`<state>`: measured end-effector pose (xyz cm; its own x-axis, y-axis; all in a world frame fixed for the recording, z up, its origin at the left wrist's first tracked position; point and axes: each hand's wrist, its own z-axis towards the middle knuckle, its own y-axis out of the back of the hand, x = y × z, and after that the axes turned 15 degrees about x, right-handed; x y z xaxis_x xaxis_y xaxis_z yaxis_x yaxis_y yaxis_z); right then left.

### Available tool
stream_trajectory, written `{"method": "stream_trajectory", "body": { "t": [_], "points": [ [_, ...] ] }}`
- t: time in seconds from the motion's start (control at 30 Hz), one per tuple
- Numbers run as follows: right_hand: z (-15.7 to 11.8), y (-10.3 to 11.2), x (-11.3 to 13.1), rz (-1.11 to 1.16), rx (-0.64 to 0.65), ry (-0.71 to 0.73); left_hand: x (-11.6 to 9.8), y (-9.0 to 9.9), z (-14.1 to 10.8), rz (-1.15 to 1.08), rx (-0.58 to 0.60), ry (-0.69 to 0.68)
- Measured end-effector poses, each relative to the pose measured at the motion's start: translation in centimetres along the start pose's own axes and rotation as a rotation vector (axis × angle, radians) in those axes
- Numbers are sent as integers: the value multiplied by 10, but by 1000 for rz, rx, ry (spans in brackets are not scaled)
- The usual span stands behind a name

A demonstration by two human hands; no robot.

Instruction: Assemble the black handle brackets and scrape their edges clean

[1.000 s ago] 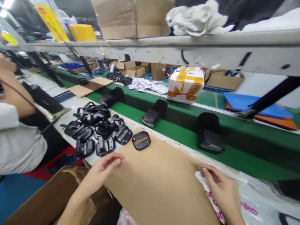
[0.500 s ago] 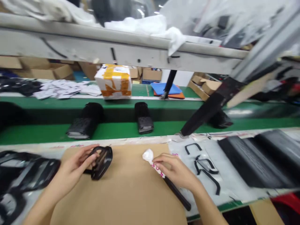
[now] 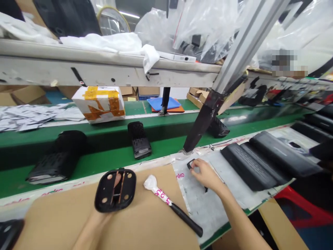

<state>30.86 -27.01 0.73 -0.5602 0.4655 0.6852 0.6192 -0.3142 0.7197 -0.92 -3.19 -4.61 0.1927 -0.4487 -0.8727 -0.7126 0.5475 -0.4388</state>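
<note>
A black rounded frame part (image 3: pixel 125 205) with round holes faces up over the left of the cardboard sheet (image 3: pixel 145 225). My left hand (image 3: pixel 100 215) is beneath it, holding it, its fingers mostly hidden by the part. On the sheet's right lies a hammer (image 3: pixel 179 212) with a white-wrapped head and a black handle. Beyond it, over the pale plastic-covered bench, my right hand (image 3: pixel 203 172) is closed, pinching a small black strip (image 3: pixel 190 164) at its fingertips. Another bit of black strip (image 3: pixel 206 189) shows under the hand.
Black ribbed panels (image 3: pixel 257 163) lie at the right. Behind the bench, a green conveyor (image 3: pixel 161 147) carries black folded parts (image 3: pixel 139 140). A dark-wrapped slanting post (image 3: pixel 201 125) rises at the bench's back edge. A taped white box (image 3: pixel 100 104) stands farther back.
The view has turned to the right. My right hand has moved from beside the hammer to the black strips and grips one. In my left hand the black part has turned flatter, face up.
</note>
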Motion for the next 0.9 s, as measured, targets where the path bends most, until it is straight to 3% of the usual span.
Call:
{"method": "stream_trajectory", "body": {
  "t": [0.1,0.17,0.27,0.37,0.47,0.57,0.73,0.9],
  "points": [
    [-7,3,30,171,109,120,8,-21,28,-137,64,-7],
    [-5,-4,54,317,158,255,9,-37,42,-239,210,-31],
    [9,-39,87,390,49,500,11,-57,56,-320,319,-101],
    [27,-89,104,293,-33,637,18,-61,66,-317,260,-140],
    [37,-129,103,240,79,742,25,-49,72,-322,98,-128],
    [42,-148,91,209,193,778,27,-39,73,-309,-5,-105],
    [43,-153,80,210,213,695,27,-41,71,-329,-53,-53],
    [38,-154,84,173,294,656,32,-42,69,-328,9,0]
  ]
}}
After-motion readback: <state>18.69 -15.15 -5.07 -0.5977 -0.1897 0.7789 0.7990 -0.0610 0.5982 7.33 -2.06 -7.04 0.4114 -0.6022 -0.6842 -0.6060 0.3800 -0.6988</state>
